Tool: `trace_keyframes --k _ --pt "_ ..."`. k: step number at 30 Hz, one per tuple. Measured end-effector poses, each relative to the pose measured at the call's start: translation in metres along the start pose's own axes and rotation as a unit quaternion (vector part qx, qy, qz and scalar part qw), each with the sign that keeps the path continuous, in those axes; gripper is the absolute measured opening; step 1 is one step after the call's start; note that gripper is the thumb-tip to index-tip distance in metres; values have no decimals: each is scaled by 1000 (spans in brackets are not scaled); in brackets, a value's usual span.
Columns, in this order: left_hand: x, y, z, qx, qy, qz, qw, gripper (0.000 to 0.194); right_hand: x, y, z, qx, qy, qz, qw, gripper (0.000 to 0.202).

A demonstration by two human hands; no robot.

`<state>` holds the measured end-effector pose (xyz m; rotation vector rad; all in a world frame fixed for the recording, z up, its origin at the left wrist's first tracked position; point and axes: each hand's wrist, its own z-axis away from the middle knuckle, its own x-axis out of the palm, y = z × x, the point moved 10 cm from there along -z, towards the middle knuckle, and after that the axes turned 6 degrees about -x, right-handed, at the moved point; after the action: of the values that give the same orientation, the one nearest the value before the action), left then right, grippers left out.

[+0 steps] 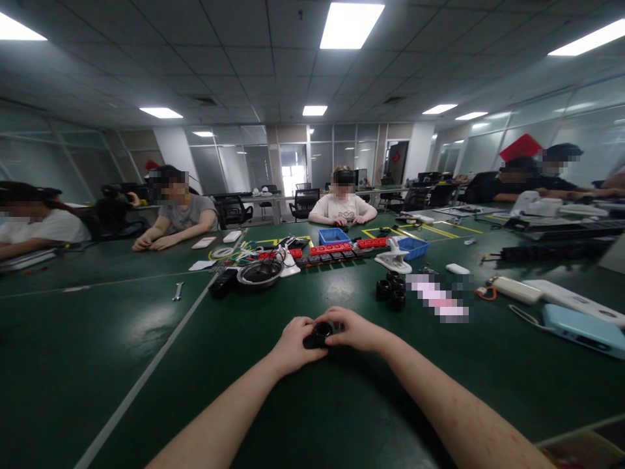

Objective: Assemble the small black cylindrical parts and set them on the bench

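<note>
On the green tabletop in front of me sits a small black round part with a hollow middle. My left hand is closed around its left side, resting low against the table. From the right, my right hand grips the same part, thumb at the near side and fingers curled over the far rim. Fingers hide much of its outline, so its exact kind cannot be made out. Several shiny black cylindrical parts stand in a cluster beyond my right hand.
Ahead lie a round black-rimmed dish, a red strip of sockets, a blue tray and a white stand. A wrench lies left. A light-blue power bank is at right. Co-workers sit around the table.
</note>
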<state>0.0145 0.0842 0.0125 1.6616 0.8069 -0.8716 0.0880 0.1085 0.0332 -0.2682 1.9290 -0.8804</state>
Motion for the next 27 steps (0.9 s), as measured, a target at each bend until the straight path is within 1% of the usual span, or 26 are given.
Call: trace_keyframes --k 3,5,7,9,10,12,14,17,19,21,23,25,27 --pt "-1 -1 0 7 -16 3 1000 44 5 2 2 5 -49 -40 998 44" --pt "-3 -3 1 -8 -5 -1 1000 54 8 6 4 31 -53 -49 997 51" --pt "-6 -7 2 -33 18 -8 999 61 7 8 5 51 -25 -34 998 62" --pt "-8 -9 4 -61 47 -20 997 60 4 5 5 60 24 1 998 73" --pt "-8 -9 5 -72 60 -27 995 57 2 4 5 65 48 21 996 74" --pt "-8 -8 7 -83 76 -39 993 49 0 3 6 83 85 63 991 69" --pt "-5 -5 7 -81 76 -45 993 39 -1 4 5 98 101 103 985 58" --pt "-1 0 5 -59 55 -38 996 30 -2 3 3 81 90 112 986 42" --pt "1 4 3 -33 30 -26 999 29 1 3 1 55 55 62 995 37" --pt "3 6 2 -7 5 -14 1000 29 7 4 1 38 3 -11 999 40" --pt "3 6 2 4 -6 -9 1000 33 11 7 3 37 -25 -62 997 49" --pt "1 3 3 -2 1 -10 1000 45 8 11 4 48 -10 -68 996 57" --pt "-1 0 5 -20 20 -13 1000 57 4 14 5 65 25 -35 997 60"
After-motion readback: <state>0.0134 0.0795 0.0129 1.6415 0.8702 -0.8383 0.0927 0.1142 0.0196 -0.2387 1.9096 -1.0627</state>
